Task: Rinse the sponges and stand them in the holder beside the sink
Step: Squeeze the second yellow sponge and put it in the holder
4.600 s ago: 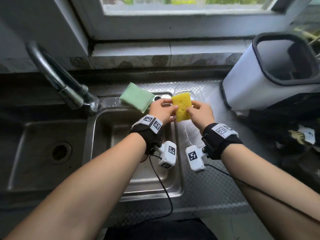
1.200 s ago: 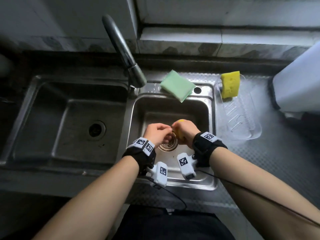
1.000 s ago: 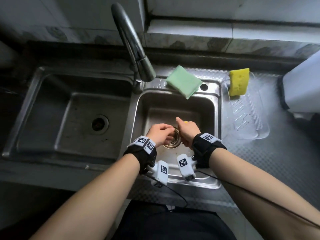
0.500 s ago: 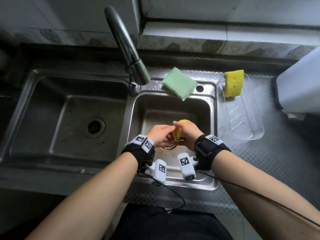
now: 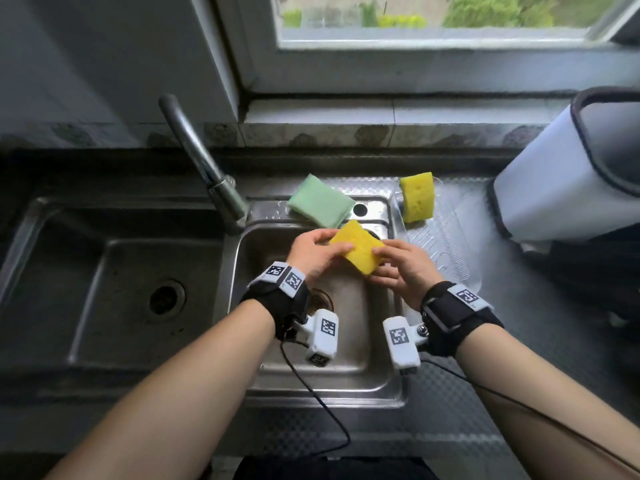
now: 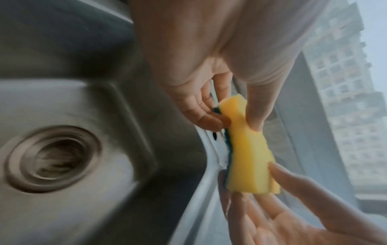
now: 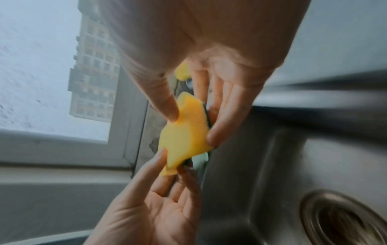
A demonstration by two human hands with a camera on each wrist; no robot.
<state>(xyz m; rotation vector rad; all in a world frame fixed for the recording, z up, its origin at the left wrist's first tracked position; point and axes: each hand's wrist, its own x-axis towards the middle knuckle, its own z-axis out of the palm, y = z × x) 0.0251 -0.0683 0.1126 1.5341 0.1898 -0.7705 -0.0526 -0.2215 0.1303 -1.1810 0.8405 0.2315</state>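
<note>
A yellow sponge (image 5: 358, 249) with a dark green scouring side is held above the small sink basin (image 5: 346, 362), tilted. My left hand (image 5: 323, 249) pinches its left end between thumb and fingers. My right hand (image 5: 388, 259) pinches the right end. In the left wrist view the sponge (image 6: 247, 149) is dented under the thumb. The right wrist view shows the sponge (image 7: 184, 137) squeezed between thumb and fingers. A second yellow sponge (image 5: 417, 197) stands upright at the far end of the clear holder (image 5: 450, 251), right of the sink. A green sponge (image 5: 320, 206) lies on the sink's back rim.
The curved faucet (image 5: 204, 168) rises at the back left of the small basin, with its spout over the rim. A larger basin (image 5: 104, 289) with a drain lies to the left. A white bin (image 5: 561, 181) with a black rim stands on the counter at right.
Both hands have risen from low over the drain, where they squeezed the sponge, and now hold it higher and spread out, nearer the back right corner. The camera view has tilted up.
</note>
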